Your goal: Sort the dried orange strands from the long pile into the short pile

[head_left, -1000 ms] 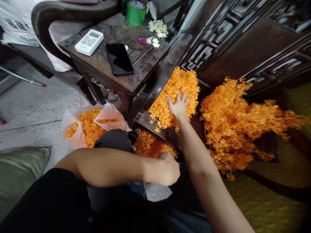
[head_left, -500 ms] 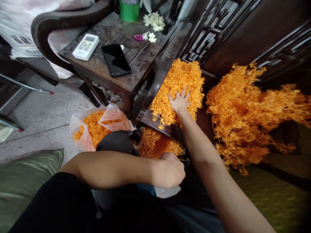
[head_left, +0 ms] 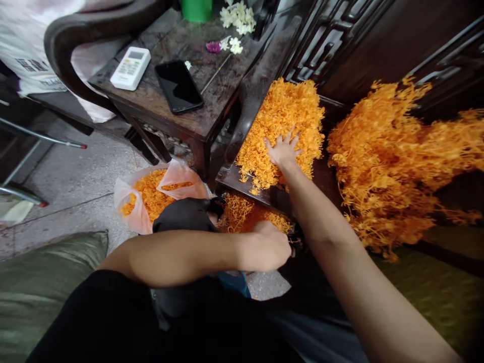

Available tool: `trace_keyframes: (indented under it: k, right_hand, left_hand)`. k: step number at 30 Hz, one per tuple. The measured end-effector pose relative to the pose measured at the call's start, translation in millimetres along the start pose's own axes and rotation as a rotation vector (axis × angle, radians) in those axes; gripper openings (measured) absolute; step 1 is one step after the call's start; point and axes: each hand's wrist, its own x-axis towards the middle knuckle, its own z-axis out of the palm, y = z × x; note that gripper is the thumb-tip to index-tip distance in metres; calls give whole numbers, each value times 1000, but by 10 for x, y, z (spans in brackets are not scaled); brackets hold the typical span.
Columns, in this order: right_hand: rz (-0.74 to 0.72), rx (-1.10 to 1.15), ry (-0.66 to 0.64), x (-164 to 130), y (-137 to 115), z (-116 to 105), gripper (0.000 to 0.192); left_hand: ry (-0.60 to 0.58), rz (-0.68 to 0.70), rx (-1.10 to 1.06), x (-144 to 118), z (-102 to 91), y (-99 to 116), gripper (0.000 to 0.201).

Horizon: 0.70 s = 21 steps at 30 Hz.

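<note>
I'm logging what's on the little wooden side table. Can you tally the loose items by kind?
Remote control: 1
Phone: 1
Green container, cut off at the frame edge: 1
Purple flower: 1
White flower clusters: 2
Total: 6

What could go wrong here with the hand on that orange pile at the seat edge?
1. The right hand lies spread on the orange flower pile, which reaches the seat edge; a sweep may scatter flowers past the container below.
2. The left hand holds that container from one side only, so it might tip.
3. The open bag nearby could be knocked.
</note>
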Motion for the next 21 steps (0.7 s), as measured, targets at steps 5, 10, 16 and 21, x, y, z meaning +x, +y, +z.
trace_keyframes:
  k: [5, 10, 16, 21]
  right_hand:
    - [7, 35, -70, -100, -77, -293, 90]
    - [-78, 208, 40, -280, -160, -791, 78]
    - [-109, 359, 216, -793, 47, -1632, 46]
    - [-95, 427, 376, -1559, 736, -2175, 37]
  left_hand:
    - [7, -104, 32, 91, -44, -77, 29]
    - [68, -83, 96, 125, -111, -84, 27]
    - [280, -6, 185, 201, -149, -150, 26]
    - [435, 21, 244, 299, -117, -243, 33]
